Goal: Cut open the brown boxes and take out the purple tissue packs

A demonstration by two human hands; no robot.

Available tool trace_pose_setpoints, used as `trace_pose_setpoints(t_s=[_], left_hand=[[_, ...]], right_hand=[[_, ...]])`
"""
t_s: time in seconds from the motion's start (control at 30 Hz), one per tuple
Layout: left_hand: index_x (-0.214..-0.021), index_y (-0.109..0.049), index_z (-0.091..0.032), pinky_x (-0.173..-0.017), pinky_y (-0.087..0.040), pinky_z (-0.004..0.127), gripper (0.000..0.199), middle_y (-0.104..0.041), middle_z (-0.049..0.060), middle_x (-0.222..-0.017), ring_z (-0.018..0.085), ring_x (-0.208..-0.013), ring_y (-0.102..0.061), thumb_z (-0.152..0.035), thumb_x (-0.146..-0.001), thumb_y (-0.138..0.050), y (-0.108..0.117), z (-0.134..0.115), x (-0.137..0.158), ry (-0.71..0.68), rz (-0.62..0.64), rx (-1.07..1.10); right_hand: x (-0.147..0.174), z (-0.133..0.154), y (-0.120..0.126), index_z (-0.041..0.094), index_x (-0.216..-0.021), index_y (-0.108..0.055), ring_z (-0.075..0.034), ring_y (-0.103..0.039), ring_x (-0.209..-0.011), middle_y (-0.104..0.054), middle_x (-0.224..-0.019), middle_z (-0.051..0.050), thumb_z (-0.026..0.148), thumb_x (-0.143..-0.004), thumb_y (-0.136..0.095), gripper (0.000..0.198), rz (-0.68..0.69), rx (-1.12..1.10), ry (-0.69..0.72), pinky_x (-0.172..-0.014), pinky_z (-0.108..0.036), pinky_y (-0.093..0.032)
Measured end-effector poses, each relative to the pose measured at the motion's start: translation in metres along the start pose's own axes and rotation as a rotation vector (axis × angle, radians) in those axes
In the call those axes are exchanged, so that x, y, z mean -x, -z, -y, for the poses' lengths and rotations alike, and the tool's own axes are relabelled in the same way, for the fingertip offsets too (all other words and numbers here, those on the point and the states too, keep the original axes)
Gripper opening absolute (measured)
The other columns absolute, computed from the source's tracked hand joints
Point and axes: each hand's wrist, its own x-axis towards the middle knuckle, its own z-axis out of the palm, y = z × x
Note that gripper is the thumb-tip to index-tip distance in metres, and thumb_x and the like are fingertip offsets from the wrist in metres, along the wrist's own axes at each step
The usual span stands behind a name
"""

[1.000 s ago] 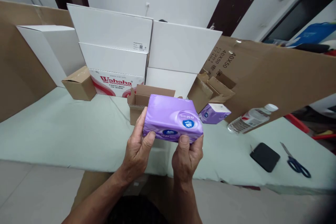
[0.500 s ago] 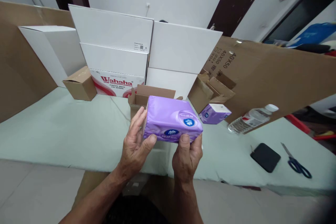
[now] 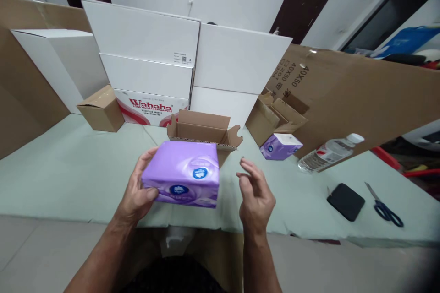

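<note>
My left hand grips a purple tissue pack at its left end, thumb on the near side. The pack has blue round logos and is held above the table's front part. To its right, my right hand is off the pack, fingers bent and apart, with nothing in it. Just behind the pack stands an open cardboard box with its flaps up; the pack hides much of its front. A second purple tissue pack sits farther right, by another cardboard box.
An open cardboard box and a clear water bottle stand at the right. A black pouch and scissors lie near the right front. White cartons line the back; a small closed box is at the left.
My right hand has let go of the tissue pack and moved right. My left hand has carried the pack left and slightly down, showing more of the open box behind it.
</note>
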Motion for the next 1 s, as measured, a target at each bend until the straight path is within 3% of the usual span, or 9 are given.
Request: trace_pose_setpoints(t_s=[0.07,0.17,0.33,0.5,0.6,0.73,0.87,1.0], left_hand=[[-0.132,-0.067,-0.028,-0.097,-0.060,0.041,0.087,-0.066,0.010,-0.137,0.035,-0.118,-0.068,-0.042,-0.053,-0.099,0.011,-0.002,0.001,0.013,-0.050,0.018],[-0.133,-0.067,-0.029,-0.100,-0.059,0.042,0.086,-0.065,0.009,-0.139,0.034,-0.119,-0.067,-0.038,-0.053,-0.099,0.020,-0.005,0.001,-0.016,-0.078,-0.007],[-0.135,-0.066,-0.030,-0.099,-0.060,0.041,0.090,-0.064,0.009,-0.142,0.035,-0.121,-0.067,-0.040,-0.052,-0.099,0.023,-0.012,0.003,-0.034,-0.111,-0.032],[-0.132,-0.067,-0.031,-0.104,-0.057,0.044,0.089,-0.064,0.008,-0.142,0.037,-0.126,-0.063,-0.044,-0.050,-0.099,0.017,-0.020,0.006,-0.004,-0.168,-0.054],[-0.131,-0.068,-0.032,-0.105,-0.057,0.044,0.086,-0.064,0.007,-0.141,0.037,-0.127,-0.063,-0.042,-0.051,-0.099,0.016,-0.020,0.006,0.004,-0.163,-0.061],[-0.131,-0.067,-0.032,-0.107,-0.055,0.044,0.087,-0.064,0.007,-0.141,0.036,-0.126,-0.063,-0.043,-0.051,-0.099,0.016,-0.017,0.005,0.014,-0.160,-0.059],[-0.131,-0.066,-0.032,-0.107,-0.055,0.045,0.088,-0.064,0.007,-0.143,0.036,-0.127,-0.063,-0.048,-0.051,-0.099,0.014,-0.016,0.007,0.008,-0.158,-0.084],[-0.132,-0.065,-0.032,-0.102,-0.059,0.041,0.090,-0.065,0.006,-0.139,0.035,-0.123,-0.065,-0.049,-0.050,-0.099,0.014,-0.017,0.010,0.023,-0.166,-0.117]], right_hand=[[-0.017,-0.026,0.006,0.023,-0.115,-0.075,-0.030,-0.066,-0.121,-0.075,-0.125,-0.012,0.043,-0.090,-0.070,0.032,-0.053,0.075,-0.169,-0.094,-0.047,-0.056],[-0.044,-0.059,0.009,0.021,-0.120,-0.071,-0.031,-0.065,-0.124,-0.071,-0.132,-0.016,0.045,-0.083,-0.075,0.045,0.002,0.079,-0.237,-0.092,-0.046,-0.057],[-0.069,-0.078,0.005,0.026,-0.126,-0.069,-0.030,-0.054,-0.141,-0.049,-0.160,-0.015,0.045,-0.082,-0.076,0.048,0.247,0.049,-0.121,-0.100,-0.044,-0.055],[-0.077,-0.075,0.001,0.031,-0.132,-0.067,-0.029,-0.048,-0.146,-0.044,-0.164,-0.011,0.042,-0.087,-0.072,0.047,0.326,0.119,-0.001,-0.106,-0.045,-0.052],[-0.081,-0.077,-0.001,0.028,-0.125,-0.071,-0.030,-0.057,-0.135,-0.054,-0.153,-0.012,0.041,-0.087,-0.068,0.040,0.415,0.223,-0.021,-0.099,-0.044,-0.056],[-0.085,-0.078,-0.004,0.028,-0.122,-0.072,-0.023,-0.069,-0.106,-0.068,-0.121,-0.008,0.035,-0.093,-0.059,0.033,0.563,0.339,-0.017,-0.086,-0.038,-0.059],[-0.083,-0.070,-0.010,0.027,-0.108,-0.075,-0.022,-0.069,-0.093,-0.067,-0.100,-0.006,0.030,-0.094,-0.060,0.021,0.536,0.566,0.057,-0.080,-0.035,-0.057],[-0.079,-0.058,-0.011,0.027,-0.098,-0.077,-0.021,-0.067,-0.086,-0.066,-0.095,-0.005,0.028,-0.093,-0.064,0.014,0.464,0.642,0.084,-0.079,-0.034,-0.056]])
